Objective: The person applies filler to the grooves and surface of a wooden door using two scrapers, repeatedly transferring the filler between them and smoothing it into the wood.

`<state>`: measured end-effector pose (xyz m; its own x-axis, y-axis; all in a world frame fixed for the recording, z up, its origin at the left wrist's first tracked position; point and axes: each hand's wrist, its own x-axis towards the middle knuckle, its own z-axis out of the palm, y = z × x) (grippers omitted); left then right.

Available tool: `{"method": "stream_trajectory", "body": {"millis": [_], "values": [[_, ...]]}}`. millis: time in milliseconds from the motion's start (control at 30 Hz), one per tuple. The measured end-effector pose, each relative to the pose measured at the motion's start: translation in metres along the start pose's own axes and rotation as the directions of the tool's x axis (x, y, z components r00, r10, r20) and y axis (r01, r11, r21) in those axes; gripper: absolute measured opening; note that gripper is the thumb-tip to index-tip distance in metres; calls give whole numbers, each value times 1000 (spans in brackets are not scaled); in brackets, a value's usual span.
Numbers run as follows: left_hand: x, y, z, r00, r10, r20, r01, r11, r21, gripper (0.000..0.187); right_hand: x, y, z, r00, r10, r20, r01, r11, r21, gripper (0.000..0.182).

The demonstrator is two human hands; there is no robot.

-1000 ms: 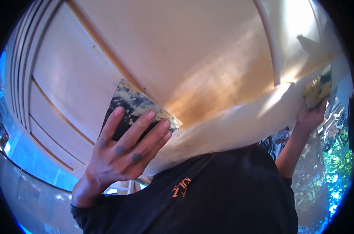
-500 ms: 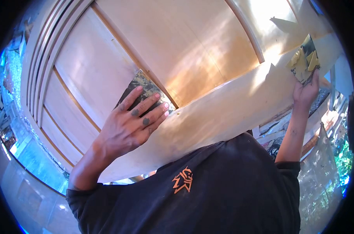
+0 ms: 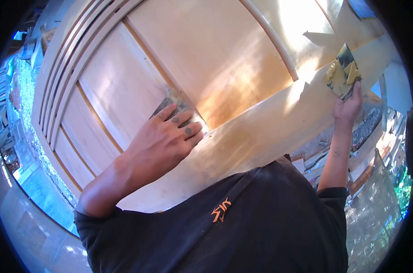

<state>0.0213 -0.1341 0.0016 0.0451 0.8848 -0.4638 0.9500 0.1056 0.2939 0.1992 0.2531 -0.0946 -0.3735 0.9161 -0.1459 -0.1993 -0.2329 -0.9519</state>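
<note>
Four fingers of my left hand (image 3: 163, 141) are bent over a thin, dark, stained spreading blade (image 3: 174, 105). The blade lies against a pale wooden panel beside a raised strip (image 3: 147, 52), close to its lower end; my left thumb is hidden. At the right, my right hand (image 3: 347, 107) grips the lower end of a flat dark plate (image 3: 345, 57) that carries yellowish paste (image 3: 340, 79). This plate is held up over the pale lower rail (image 3: 261, 125) of the panel. Dark grey smudges mark the fingers of my left hand.
Several parallel slats (image 3: 72, 68) curve along the panel's left side. My dark shirt (image 3: 261, 218) borders the lower rail. Scrap pieces (image 3: 365, 132) lie below the rail at the right, near a greyish sheet (image 3: 372, 200). Bright light patches fall on the panel.
In view, my left hand and its blade have shifted slightly right, with the fingers more bent. The plate and my right hand appear a little further left and lower. The panel's view has shifted too.
</note>
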Motion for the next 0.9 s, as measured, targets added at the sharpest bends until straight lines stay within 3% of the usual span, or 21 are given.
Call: {"method": "stream_trajectory", "body": {"millis": [33, 133, 233, 267, 333, 400, 467, 533, 633, 733, 767, 800, 867, 900], "values": [[-2, -4, -5, 997, 6, 71, -8, 1000, 20, 32, 0, 3, 0, 1000, -2, 10, 2, 1000, 16, 45], [-3, -8, -21, 997, 46, -65, -49, 997, -51, 34, -1, 3, -1, 999, 12, 35, -14, 999, 51, 45], [-13, -14, -42, 956, -46, -291, 8, 992, -129, 47, 3, 5, -10, 1000, 8, 7, -8, 999, -48, 45], [-13, -15, -42, 918, -146, -368, 29, 952, -305, 53, 2, 4, -12, 998, 54, -19, -54, 999, 6, 46], [-11, -16, -35, 811, -368, -454, 4, 780, -625, 63, -19, -1, 9, 987, 148, -55, -141, 983, 117, 46], [-9, -10, -19, 700, -552, -454, -45, 600, -799, 66, -51, -6, 37, 975, 221, -19, -214, 962, 169, 45], [3, 15, 4, 594, -702, -393, -189, 352, -917, 63, -83, -13, 60, 963, 241, 124, -262, 946, 191, 44], [18, 41, 12, 641, -603, -475, -272, 400, -875, 58, -100, -7, 67, 920, 227, 319, -317, 911, 264, 41], [36, 74, 4, 494, -590, -639, -492, 416, -765, 43, -128, -24, 91, 880, 213, 425, -349, 896, 274, 39], [45, 77, -2, 162, -249, -955, -469, 832, -296, 35, -146, -39, 104, 880, 208, 427, -356, 884, 304, 34], [48, 83, 0, 137, -163, -977, -471, 857, -208, 32, -150, -45, 108, 883, 212, 419, -362, 876, 319, 34], [50, 84, 11, 218, -133, -967, -486, 844, -226, 57, -152, -48, 107, 878, 198, 435, -353, 882, 311, 35], [59, 75, 30, 235, -117, -965, -297, 937, -186, 57, -155, -55, 103, 866, 180, 466, -342, 893, 291, 36], [55, 69, 32, 291, -171, -941, -282, 925, -255, 56, -153, -54, 101, 858, 159, 489, -342, 886, 312, 36]]}}
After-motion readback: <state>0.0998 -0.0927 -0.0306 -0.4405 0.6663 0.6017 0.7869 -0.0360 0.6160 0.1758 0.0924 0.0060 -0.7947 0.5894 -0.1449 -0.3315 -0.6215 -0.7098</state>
